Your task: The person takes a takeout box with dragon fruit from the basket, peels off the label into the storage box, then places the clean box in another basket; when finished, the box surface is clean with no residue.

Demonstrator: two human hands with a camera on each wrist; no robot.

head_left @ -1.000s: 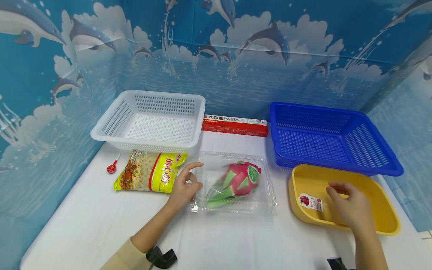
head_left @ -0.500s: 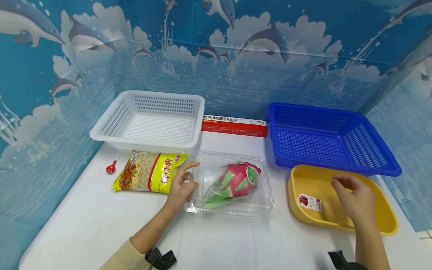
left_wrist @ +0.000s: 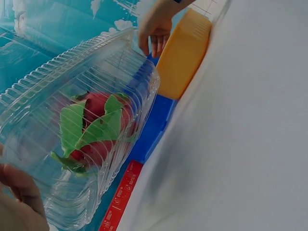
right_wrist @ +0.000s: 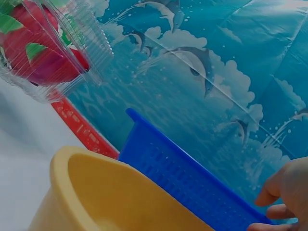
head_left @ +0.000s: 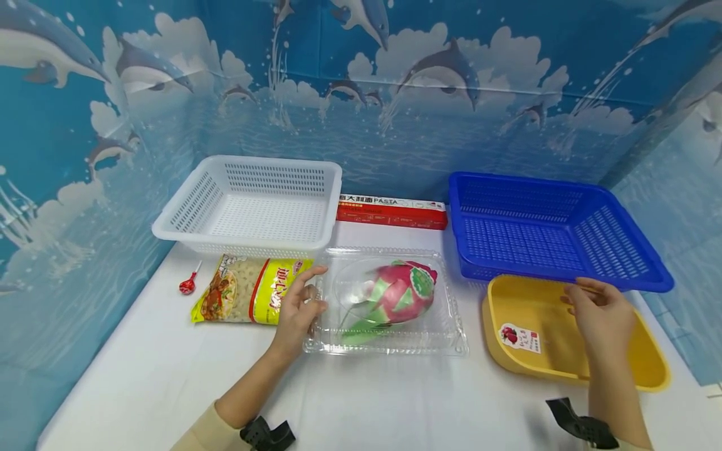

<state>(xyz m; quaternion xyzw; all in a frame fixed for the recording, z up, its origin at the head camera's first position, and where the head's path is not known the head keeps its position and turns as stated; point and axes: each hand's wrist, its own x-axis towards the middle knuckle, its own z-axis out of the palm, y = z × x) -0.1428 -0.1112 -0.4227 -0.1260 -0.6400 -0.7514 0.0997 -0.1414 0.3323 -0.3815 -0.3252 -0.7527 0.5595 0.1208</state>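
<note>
My left hand [head_left: 294, 316] grips the left side of a clear plastic clamshell container [head_left: 440, 335], thumb and fingers at its edge. Inside lies a pink and green dragon fruit [head_left: 403, 291], showing through the lid. In the left wrist view the container [left_wrist: 36, 110] is lifted off the table. Over the yellow basin [head_left: 549, 313] hovers my right hand [head_left: 605, 319], its fingers loosely bent and nothing seen in them. The right wrist view shows that hand [right_wrist: 291, 192] near the blue basket's rim. A white label with a red fruit picture [head_left: 520, 338] is inside the basin.
A white basket [head_left: 265, 216] stands back left, a blue basket [head_left: 536, 244] back right. Between them lies a red pasta box [head_left: 392, 216]. Left of the container are a yellow bag of pasta pieces [head_left: 251, 291] and a red lollipop [head_left: 188, 286]. A dolphin-print curtain surrounds the table.
The container has shifted slightly left with my left hand. Over the basin, my right hand has moved back and to the right.
</note>
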